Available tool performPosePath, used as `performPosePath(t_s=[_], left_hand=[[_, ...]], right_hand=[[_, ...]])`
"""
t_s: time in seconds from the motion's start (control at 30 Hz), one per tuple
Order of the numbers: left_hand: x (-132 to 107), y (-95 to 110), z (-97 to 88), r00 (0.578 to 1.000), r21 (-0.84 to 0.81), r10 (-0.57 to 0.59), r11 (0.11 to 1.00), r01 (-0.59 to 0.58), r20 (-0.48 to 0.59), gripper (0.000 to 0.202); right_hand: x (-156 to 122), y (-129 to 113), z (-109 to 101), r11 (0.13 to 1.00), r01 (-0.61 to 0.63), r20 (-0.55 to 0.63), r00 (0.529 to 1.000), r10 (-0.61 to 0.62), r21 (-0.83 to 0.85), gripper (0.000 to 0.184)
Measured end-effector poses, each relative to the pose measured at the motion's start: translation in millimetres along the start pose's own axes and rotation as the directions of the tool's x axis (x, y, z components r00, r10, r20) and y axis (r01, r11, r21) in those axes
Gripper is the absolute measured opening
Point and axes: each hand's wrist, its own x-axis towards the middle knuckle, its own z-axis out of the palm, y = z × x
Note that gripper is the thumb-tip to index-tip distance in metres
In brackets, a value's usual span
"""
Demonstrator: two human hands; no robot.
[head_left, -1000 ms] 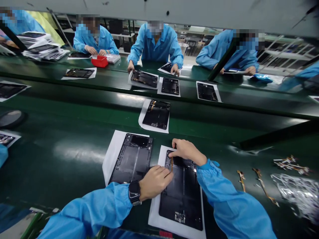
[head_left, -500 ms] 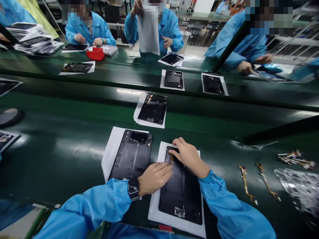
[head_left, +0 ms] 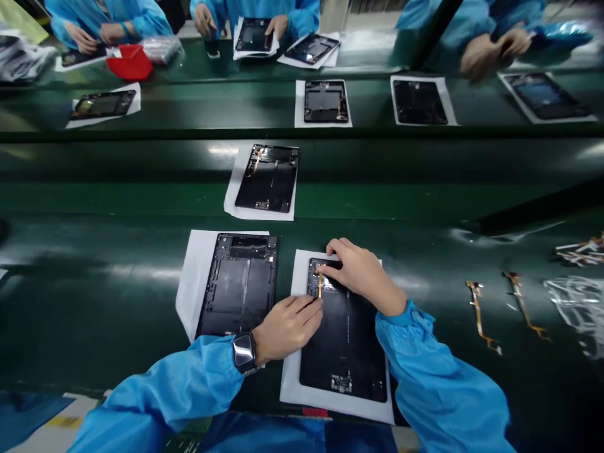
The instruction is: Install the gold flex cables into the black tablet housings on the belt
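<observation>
In the head view, a black tablet back housing [head_left: 349, 346] lies on a white sheet [head_left: 292, 387] in front of me. An orange flex cable [head_left: 320, 286] runs along its upper left part. My left hand [head_left: 289, 328] is closed, fingertips pinched at the cable's lower end, palm over the housing's left edge. My right hand [head_left: 362, 275] curls over the top edge, its thumb on the cable's upper end; part of the cable is hidden under the fingers. Left of it, a second tablet housing [head_left: 238, 283] lies on its own sheet, partly behind my left wrist.
Two loose flex cables [head_left: 480, 318] lie to the right, near a heap of clear plastic pieces [head_left: 578, 308]. Beyond is another housing [head_left: 268, 179] on a sheet. A dark post [head_left: 542, 204] crosses at right. Co-workers in blue sleeves handle tablets across the bench, near a red bin [head_left: 129, 61].
My view has tilted down and shifted. Both hands stay at the flex cable, with small finger movements. Across the bench, a co-worker's raised white sheet is down and their hands are at a tablet.
</observation>
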Motion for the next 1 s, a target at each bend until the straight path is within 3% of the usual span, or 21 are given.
performPosePath(t_s=[0.33, 0.7, 0.8, 0.9, 1.0], left_hand=[[3.1, -0.1, -1.5, 1.000, 0.019, 0.001, 1.000, -0.001, -0.018, 0.020], [1.7, 0.8, -1.4, 0.998, 0.040, 0.012, 0.999, -0.014, 0.058, 0.017], [1.6, -0.9, -3.5, 0.996, -0.016, -0.016, 1.000, 0.018, 0.087, 0.019], [2.1, -4.4, -9.4, 0.982, -0.068, -0.046, 0.996, 0.059, 0.181, 0.027], [2.2, -7.3, -16.7, 0.958, -0.080, -0.035, 0.995, 0.060, 0.286, 0.030]], right_hand=[[-0.8, 0.9, -1.7, 1.000, 0.017, -0.028, 0.999, -0.017, 0.004, 0.030], [-1.6, -1.9, -3.4, 1.000, -0.009, -0.014, 1.000, 0.009, 0.007, 0.027], [-10.2, -1.7, -13.9, 0.995, 0.033, -0.020, 0.999, -0.032, 0.094, 0.013], [-27.8, -1.4, -32.3, 0.958, 0.122, 0.006, 0.992, -0.128, 0.259, 0.027], [-50.4, -1.7, -49.0, 0.938, 0.117, 0.033, 0.990, -0.135, 0.325, 0.033]])
